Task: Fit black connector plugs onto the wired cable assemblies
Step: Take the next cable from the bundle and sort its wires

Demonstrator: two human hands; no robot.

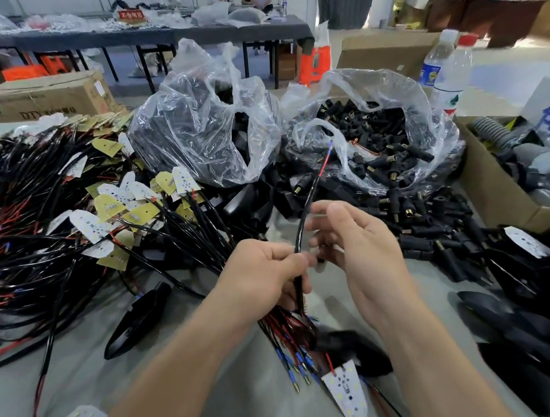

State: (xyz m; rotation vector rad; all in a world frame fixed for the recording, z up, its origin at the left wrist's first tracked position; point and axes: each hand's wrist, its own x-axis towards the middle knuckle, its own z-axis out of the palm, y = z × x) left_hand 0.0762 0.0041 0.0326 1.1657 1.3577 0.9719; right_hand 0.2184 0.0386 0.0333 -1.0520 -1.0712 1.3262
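Left grip point(267, 270) around black cable point(303, 217)

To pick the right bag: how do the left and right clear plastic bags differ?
The left clear plastic bag stands taller, bunched at its top; the right clear plastic bag sags wide open. The left holds large black shells, the right small brass-tipped black plugs. Both are crinkled and transparent.

Hands counted: two, a left hand point(266, 272) and a right hand point(360, 244). One black sheathed cable point(300, 226) with red and blue wire ends is seen raised. Two crumpled clear plastic bags point(193, 122) point(424, 105) are recorded. Two clear plastic water bottles point(433, 61) point(456, 69) are noted. Three brown cardboard boxes point(44, 95) point(386, 52) point(494, 189) are logged. Loose black connector plugs point(378, 152) are too numerous to be counted.
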